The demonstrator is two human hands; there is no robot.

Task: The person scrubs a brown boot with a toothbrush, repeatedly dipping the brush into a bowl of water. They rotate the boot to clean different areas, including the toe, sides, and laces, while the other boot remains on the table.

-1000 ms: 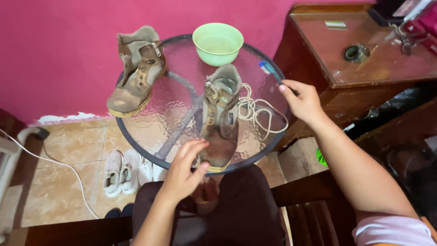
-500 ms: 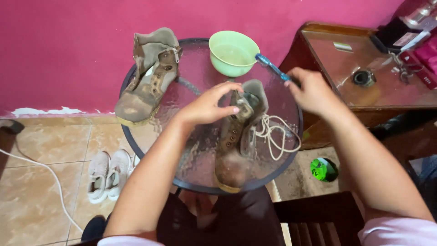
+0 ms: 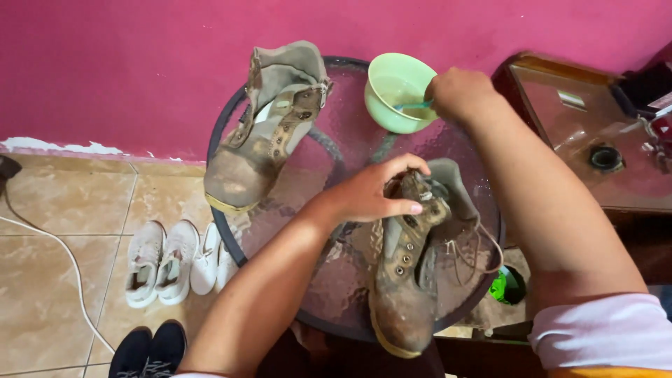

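Gripping status: our left hand [image 3: 371,196] is closed on the tongue/collar area of the near boot [image 3: 406,280], thumb and fingers pinching the upper, steadying it on the round glass surface [image 3: 350,140]. Our right hand [image 3: 458,94] is closed around a blue-handled brush [image 3: 413,106]; its head sits inside the green bowl [image 3: 395,91] at the rear of the surface.

Progress, as judged from current state: near boot unlaced, laces [image 3: 476,245] loose beside it on the right; leather looks dirty w/ mud, so scrubbing appears barely begun. Brush is at the loading stage in the bowl. Second boot [image 3: 266,133] lies untouched at the left rear, equally soiled.

Remaining, approx.: scrub both boots, incl. soles.

White sneakers [image 3: 175,262] sit on the floor below.
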